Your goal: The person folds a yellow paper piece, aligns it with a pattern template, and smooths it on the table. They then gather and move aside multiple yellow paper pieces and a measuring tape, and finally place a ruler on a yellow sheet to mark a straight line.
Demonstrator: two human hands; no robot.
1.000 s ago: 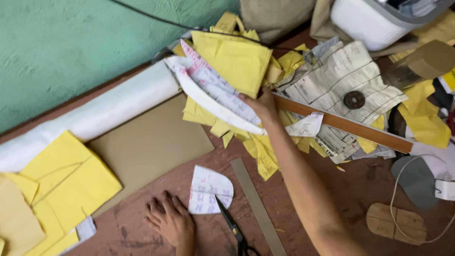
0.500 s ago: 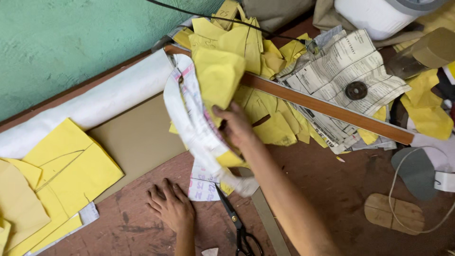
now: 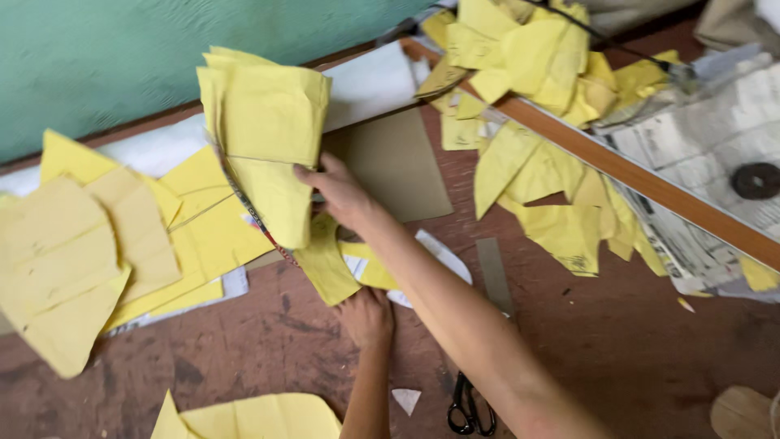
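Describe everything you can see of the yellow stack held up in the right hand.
The yellow stack is a bundle of thin yellow sheets, paper or cloth, with edges roughly lined up and a fold line across the middle. It hangs upright above the table, lower part narrowing downward. The right hand grips its right edge, fingers in front. A patterned strip runs along its left edge.

R grip (image 3: 341,195), yellow stack (image 3: 264,134): prob. leftward

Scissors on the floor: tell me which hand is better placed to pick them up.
Left. The left hand rests flat and free near the scissors; the right hand is raised, fingers gripping a yellow fabric stack.
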